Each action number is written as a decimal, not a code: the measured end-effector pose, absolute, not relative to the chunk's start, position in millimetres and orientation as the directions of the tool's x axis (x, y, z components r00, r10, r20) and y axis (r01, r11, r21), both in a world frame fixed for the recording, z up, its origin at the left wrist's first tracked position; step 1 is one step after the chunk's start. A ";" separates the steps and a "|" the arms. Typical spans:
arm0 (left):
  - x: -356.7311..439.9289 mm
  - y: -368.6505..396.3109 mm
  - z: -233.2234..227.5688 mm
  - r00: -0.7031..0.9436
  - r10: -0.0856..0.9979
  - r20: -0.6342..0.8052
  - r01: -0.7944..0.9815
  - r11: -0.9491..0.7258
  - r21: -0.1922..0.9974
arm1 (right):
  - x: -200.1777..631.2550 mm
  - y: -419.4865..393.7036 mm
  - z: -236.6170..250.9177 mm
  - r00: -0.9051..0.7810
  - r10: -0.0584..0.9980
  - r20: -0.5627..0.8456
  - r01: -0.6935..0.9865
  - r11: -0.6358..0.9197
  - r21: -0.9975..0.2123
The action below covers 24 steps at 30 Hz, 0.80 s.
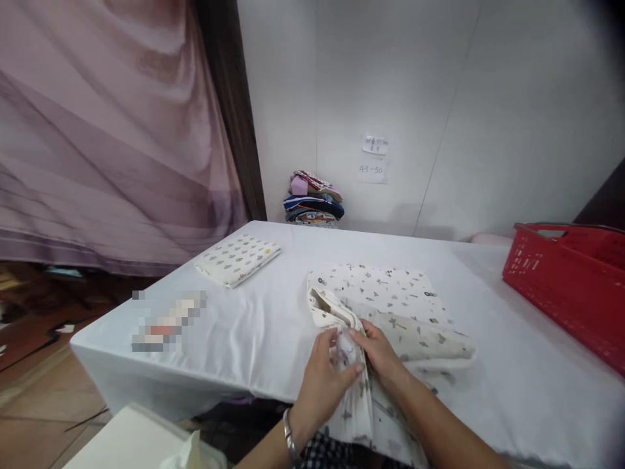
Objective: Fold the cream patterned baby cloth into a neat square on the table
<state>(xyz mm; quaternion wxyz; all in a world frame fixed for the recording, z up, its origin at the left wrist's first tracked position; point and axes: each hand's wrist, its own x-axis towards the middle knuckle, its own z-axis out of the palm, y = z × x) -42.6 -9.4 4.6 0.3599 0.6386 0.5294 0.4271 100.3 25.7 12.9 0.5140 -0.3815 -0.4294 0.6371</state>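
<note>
A white cloth (385,290) printed with small grey and brown motifs lies partly on the table, its near part gathered up and hanging over the front edge. My left hand (325,374), with a silver bracelet at the wrist, has its thumb and fingers around the folded layers from the left. From the other side, my right hand (381,352) pinches the same layers near their upper edge. The fold between my hands stands raised, and some of the fingertips are hidden by the fabric.
A folded cloth (239,258) with grey shapes lies at the table's left. A red plastic basket (561,286) stands at the right. Folded textiles (313,200) are stacked against the wall behind the white-covered table (273,312). A white box (131,443) with tissue is at lower left.
</note>
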 end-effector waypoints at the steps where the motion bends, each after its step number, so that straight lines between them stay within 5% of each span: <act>1: -41.2 -14.0 -0.2 0.084 0.983 0.163 0.398 -0.183 0.899 | 96.6 26.3 14.4 -0.185 0.981 -0.065 -0.356 -0.128 -0.926; 7: -32.9 -6.6 -6.3 0.092 0.993 0.075 0.298 -0.099 0.949 | 72.3 40.3 27.9 -0.250 0.960 -0.122 -0.401 -0.218 -0.890; 16: -31.8 27.6 34.8 0.370 0.929 0.027 0.037 -0.044 0.998 | 98.0 78.3 74.1 -0.234 0.967 -0.100 -0.465 -0.202 -0.862; 21: -7.1 20.1 50.0 0.297 0.952 0.078 0.010 -0.085 0.996 | 114.8 79.8 89.1 -0.126 0.984 -0.124 -0.310 -0.157 -0.938; 24: 0.0 15.1 57.8 0.319 0.947 -0.035 -0.126 0.079 0.989 | 116.0 73.4 90.9 -0.004 0.996 -0.090 -0.187 -0.089 -0.978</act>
